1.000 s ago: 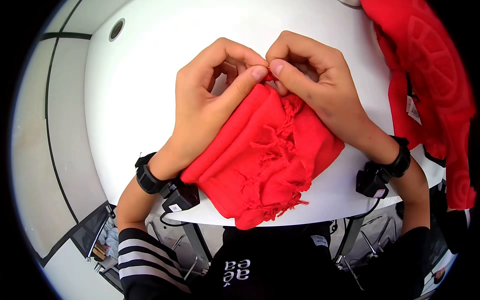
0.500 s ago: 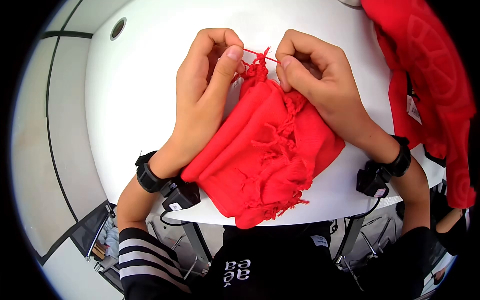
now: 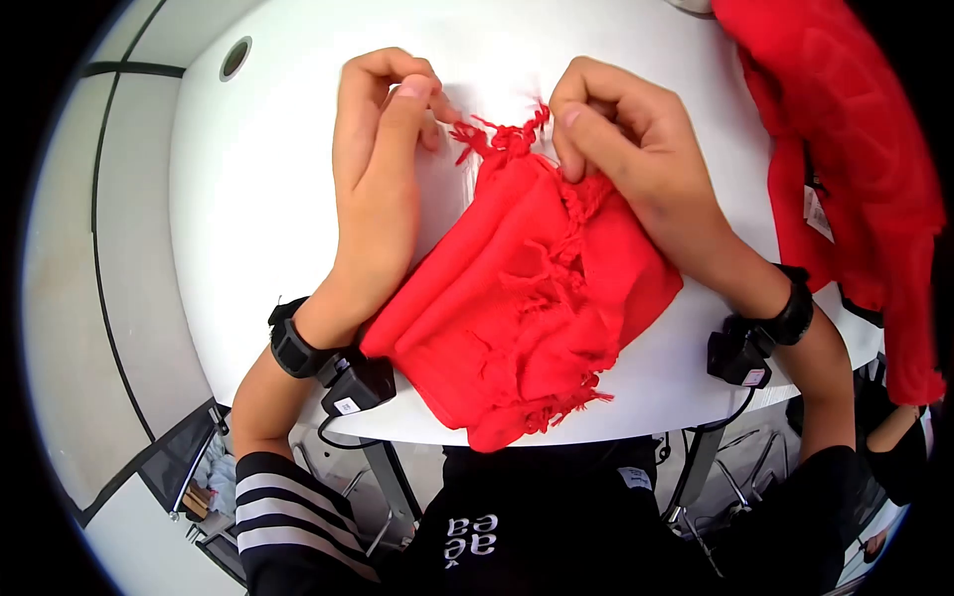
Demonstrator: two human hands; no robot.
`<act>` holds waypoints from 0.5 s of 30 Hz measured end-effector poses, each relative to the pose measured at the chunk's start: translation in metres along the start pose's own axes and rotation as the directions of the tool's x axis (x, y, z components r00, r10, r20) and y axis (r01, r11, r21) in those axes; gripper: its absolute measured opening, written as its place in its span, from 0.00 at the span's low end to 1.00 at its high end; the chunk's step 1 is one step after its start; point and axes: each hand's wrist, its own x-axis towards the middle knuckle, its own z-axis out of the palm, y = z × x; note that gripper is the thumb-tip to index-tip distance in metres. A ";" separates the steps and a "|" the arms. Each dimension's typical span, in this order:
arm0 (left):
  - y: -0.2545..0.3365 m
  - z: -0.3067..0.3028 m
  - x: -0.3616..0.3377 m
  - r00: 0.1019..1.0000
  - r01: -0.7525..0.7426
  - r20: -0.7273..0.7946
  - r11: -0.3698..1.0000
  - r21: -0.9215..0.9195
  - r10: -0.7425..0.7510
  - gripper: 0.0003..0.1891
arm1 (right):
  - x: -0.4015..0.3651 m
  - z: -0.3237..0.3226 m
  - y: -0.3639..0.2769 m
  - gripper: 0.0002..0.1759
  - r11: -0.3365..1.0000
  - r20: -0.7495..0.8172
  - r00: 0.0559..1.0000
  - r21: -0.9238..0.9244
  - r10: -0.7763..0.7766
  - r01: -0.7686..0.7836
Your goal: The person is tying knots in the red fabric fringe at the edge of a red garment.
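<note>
A red fringed scarf (image 3: pixel 517 288) lies bunched on the white table, with knotted tassels running down its right side. At its top end, a knotted fringe (image 3: pixel 510 142) sticks up between my two hands. My left hand (image 3: pixel 378 159) is just left of that fringe, fingers loosely bent and somewhat apart, with no strand visible in them. My right hand (image 3: pixel 636 139) pinches a fringe strand between thumb and forefinger, and its lower fingers are close to the scarf's folds.
Another red cloth item (image 3: pixel 835 149) with a white tag (image 3: pixel 818 214) hangs over the table's right side. Black devices with cables are strapped to both wrists. A round grommet (image 3: pixel 236 60) is set in the white table (image 3: pixel 268 199) at far left. Another person's arm shows at lower right.
My left hand has moved left, away from the fringe. The strand stretched tight between both hands is now slack on the left. My right hand has hardly moved.
</note>
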 end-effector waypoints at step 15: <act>0.008 -0.002 0.009 0.996 0.006 0.084 1.000 0.025 -0.008 0.10 | -0.003 0.000 -0.029 0.05 0.993 -0.031 0.998 -0.106 -0.054 0.051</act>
